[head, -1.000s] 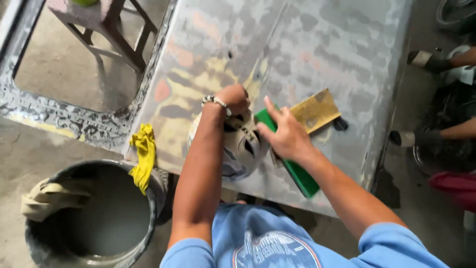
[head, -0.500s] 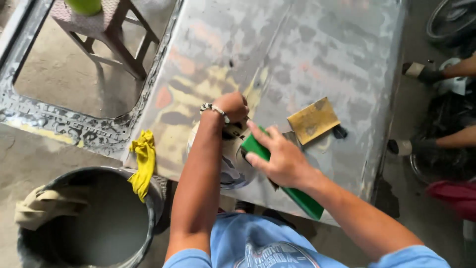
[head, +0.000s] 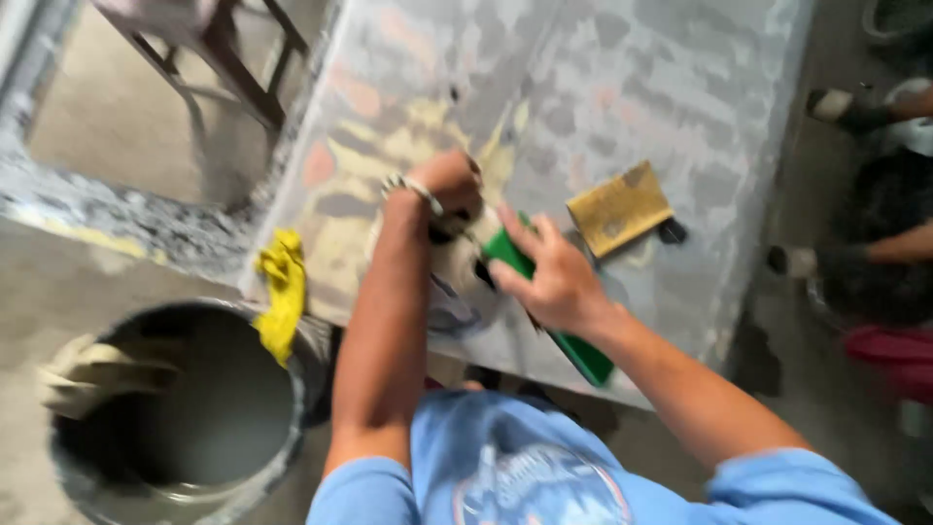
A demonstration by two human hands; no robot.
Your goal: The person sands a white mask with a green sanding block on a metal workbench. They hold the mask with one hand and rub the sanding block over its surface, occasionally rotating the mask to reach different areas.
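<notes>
Your sanded grey panel carries a yellow-brown sanding block, a small dark piece beside it, and a yellow rag over its edge.

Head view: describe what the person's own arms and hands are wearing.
Both arms are bare from the short sleeves of a light blue T-shirt down; the shirt carries a round printed emblem on the chest. The left hand has a silvery beaded bracelet at the wrist. The right hand wears nothing: no glove, ring or watch shows. The picture is motion-blurred, so finer detail is lost.
</notes>
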